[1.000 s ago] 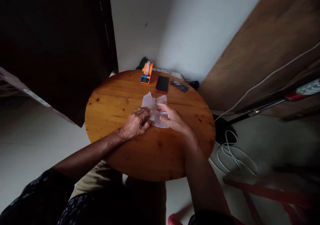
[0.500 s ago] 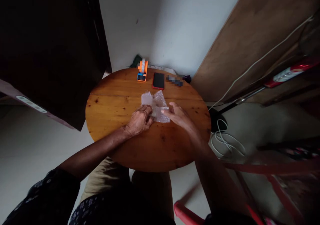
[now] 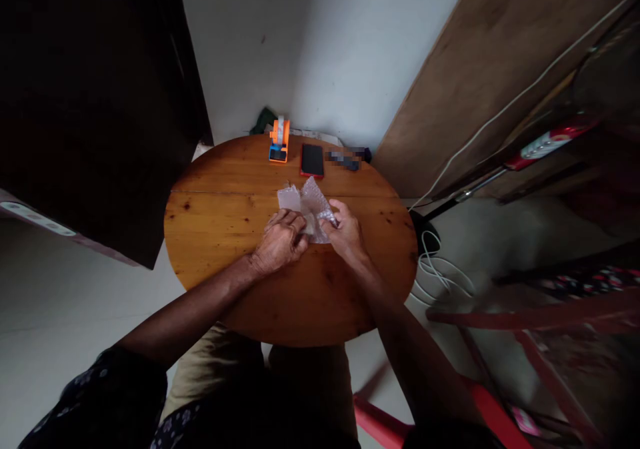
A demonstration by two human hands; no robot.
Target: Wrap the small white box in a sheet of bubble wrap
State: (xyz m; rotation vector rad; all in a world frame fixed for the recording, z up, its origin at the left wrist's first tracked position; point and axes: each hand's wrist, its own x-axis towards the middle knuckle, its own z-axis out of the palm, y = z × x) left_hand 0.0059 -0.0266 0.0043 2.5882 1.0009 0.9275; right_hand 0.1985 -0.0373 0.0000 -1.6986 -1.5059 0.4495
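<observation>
Bubble wrap [image 3: 316, 199], one piece, clear and crumpled. Lies at the middle of the table [image 3: 220, 219], between the two hands; one flap at the far left, another raised to a peak at the far right.

Left hand [image 3: 283, 238], bare. Rests on the near left part of the bubble wrap, back of the hand upward, fingers curled and bunched together. Fingertips partly hidden; cannot tell whether they pinch the wrap or only press it down.

Right hand [image 3: 347, 229], bare. At the right edge of the bubble wrap, thumb on the near side and fingers bent round the far side, the edge gripped between them.

Table, wooden, round-ended, orange-brown, with dark knots and a seam running left to right across the far half.

Tape dispenser [image 3: 279, 150], orange and blue, with a roll of pale tape. Stands upright near the far edge, left of the phone.

Phone [image 3: 312, 160], dark screen, red case. Lies flat beyond the bubble wrap, screen upward.

Dark item [image 3: 344, 161], long, pixelated; kind cannot be told. Lies just right of the phone.

Wall [image 3: 280, 56], pale, beyond the table.

Board [image 3: 445, 82], brown, leaning at the far right.

Cable [image 3: 440, 272], white, looped on the floor to the right of the table.

Chair [image 3: 385, 426], red, partly seen at the near right.

Trousers [image 3: 213, 362], tan, the wearer's own, at the near edge of the table.
</observation>
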